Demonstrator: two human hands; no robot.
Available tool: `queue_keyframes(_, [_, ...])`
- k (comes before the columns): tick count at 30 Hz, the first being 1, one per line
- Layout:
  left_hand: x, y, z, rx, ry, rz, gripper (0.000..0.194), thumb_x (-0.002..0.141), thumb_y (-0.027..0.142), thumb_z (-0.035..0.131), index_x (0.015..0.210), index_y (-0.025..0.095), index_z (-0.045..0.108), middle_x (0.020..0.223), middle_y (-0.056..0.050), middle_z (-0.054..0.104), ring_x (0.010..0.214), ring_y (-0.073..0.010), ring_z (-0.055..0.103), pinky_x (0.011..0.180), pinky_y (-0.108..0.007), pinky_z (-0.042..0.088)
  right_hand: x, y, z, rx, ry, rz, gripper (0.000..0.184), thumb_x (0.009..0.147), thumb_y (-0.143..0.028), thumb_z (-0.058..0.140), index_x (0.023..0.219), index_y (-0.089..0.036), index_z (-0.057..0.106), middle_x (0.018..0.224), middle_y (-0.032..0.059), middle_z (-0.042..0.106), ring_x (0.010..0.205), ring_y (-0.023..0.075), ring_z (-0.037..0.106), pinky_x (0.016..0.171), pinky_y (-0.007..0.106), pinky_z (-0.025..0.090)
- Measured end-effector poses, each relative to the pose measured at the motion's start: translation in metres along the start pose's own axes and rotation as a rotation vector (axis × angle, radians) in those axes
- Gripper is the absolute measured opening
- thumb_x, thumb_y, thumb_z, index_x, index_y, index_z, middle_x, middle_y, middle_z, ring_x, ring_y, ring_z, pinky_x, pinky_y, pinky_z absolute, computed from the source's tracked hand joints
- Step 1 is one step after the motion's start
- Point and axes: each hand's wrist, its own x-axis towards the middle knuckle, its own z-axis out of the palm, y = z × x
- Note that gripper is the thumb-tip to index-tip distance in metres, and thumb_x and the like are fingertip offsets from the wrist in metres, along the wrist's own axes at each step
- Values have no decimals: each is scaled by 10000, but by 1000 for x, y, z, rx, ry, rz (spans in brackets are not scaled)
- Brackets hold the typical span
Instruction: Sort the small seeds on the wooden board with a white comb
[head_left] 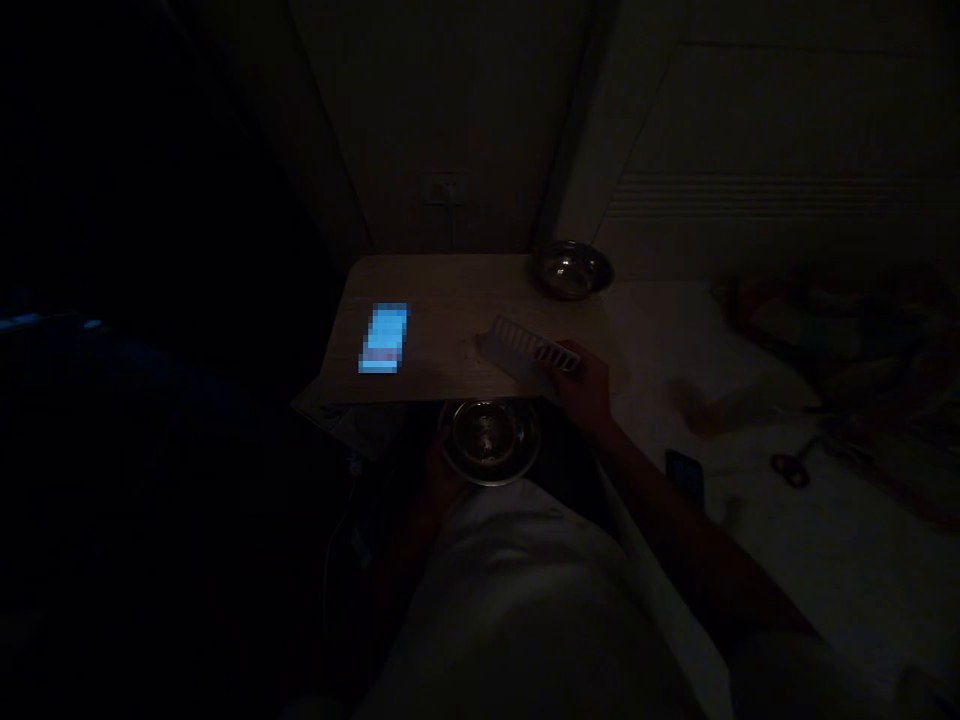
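Dimly lit, right hand [589,395] grips white, slotted plastic piece [513,347] over pale wooden desk [446,290], long axis ten-to-four; left hand [442,470] holds round steel bowl [491,472] at right hand's eight o'clock.

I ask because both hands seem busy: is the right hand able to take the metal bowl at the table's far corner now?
Probably not straight away: the right hand holds a pale slotted piece. Otherwise, the way across the table to the far bowl looks open.

Two metal bowls [491,470], two phones [384,338] (one lit), two hands [589,390], one slatted piece [517,345], one pair of scissors [791,468].
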Motion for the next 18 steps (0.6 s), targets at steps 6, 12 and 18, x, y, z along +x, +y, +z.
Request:
queue_keyframes(6, [-7,3,9,-20,-57,-42,314,778,335,574,999,137,678,1014,-94,700,1096,-272,576,1000,-424,391,4,-12,-3,-54,-120,-68,148,774,-253,582,874,-172,655,767,24,675,667,159,597,607,255,437])
queue_keyframes(12, [-5,3,5,-18,-42,-49,311,788,346,549,996,154,678,1022,-84,700,1095,-270,577,996,-437,393,5,-18,-4,-36,-150,-102,147,778,-244,583,876,-164,659,781,31,680,686,159,603,618,251,439])
queue_keyframes(18, [-2,1,2,-16,-41,-32,277,778,343,569,934,148,691,972,-82,710,1086,-275,582,992,-428,396,2,-16,-5,-54,-197,-112,167,768,-237,593,902,-171,667,770,22,677,660,153,599,599,247,439])
